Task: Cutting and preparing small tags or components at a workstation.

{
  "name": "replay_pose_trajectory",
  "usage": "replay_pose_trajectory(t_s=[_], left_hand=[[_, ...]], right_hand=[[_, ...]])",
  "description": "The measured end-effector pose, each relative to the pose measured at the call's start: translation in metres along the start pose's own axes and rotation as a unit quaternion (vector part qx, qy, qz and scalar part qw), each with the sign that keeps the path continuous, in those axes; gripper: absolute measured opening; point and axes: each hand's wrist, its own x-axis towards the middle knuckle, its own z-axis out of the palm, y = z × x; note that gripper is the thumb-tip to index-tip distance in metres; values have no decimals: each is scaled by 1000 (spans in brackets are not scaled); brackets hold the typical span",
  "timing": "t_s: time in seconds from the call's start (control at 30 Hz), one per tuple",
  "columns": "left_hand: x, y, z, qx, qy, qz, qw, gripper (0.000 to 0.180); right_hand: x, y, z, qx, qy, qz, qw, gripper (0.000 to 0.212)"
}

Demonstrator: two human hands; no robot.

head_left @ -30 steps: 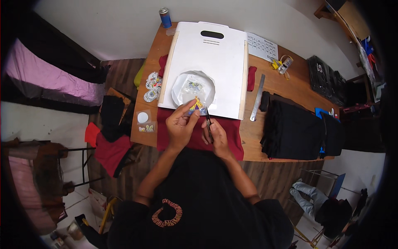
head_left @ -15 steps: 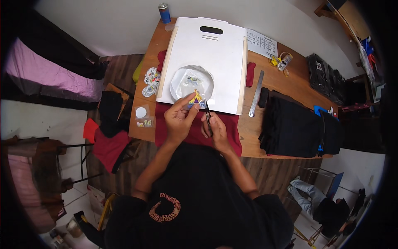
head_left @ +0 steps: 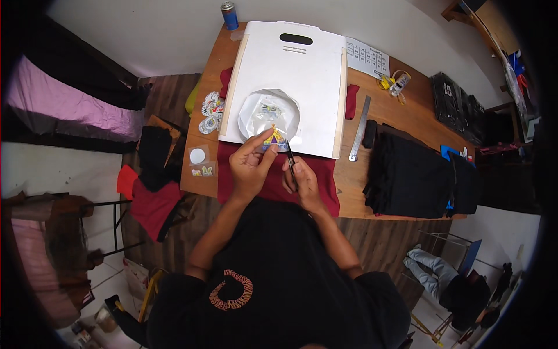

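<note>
My left hand [head_left: 250,167] pinches a small printed transfer [head_left: 275,138], yellow and purple on film, between thumb and fingertips. In my right hand [head_left: 303,181] is a pair of dark scissors [head_left: 292,161], its blades pointing away from me along the transfer's right edge. Whether the blades touch the film is too small to tell. Just beyond both hands, a round white dish [head_left: 247,119] holds clear film pieces with printed motifs. The dish rests on a white board [head_left: 279,67] with a dark handle slot, and maroon cloth [head_left: 314,174] lies under the board.
Cut round prints [head_left: 210,123] and small film pieces [head_left: 202,169] lie left of the board. To the right are a metal ruler [head_left: 360,128], a stack of black cloth [head_left: 407,174] and a tape roll [head_left: 400,84]. A spray can [head_left: 229,15] stands far left. A person [head_left: 447,279] is at lower right.
Both hands keep nearly the same place and grip. The transfer shows slightly more upright between the left fingers, and the whole view has shifted a little.
</note>
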Motion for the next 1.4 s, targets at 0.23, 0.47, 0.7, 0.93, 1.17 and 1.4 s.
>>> replay_pose_trajectory(t_s=[0.23,0.47,0.7,0.93,1.17,1.4], left_hand=[[1,-2,-2,4,-12,9,1000,36],[1,2,-1,-15,-9,2,1000,33],[2,0,-2,-9,-31,4,999,35],[1,5,-1,-15,-24,-28,999,36],[1,6,-1,-34,-40,-37,998,35],[1,4,-1,-34,-24,4,999,35]], right_hand=[[2,0,-1,-6,-6,-10,1000,32],[0,-1,-1,6,-2,7,1000,32],[1,-1,-5,-6,-13,9,1000,37],[1,-3,-4,-7,-12,16,1000,36],[0,-4,-3,21,-4,16,1000,32],[5,-18,5,7,-16,-8,1000,32]])
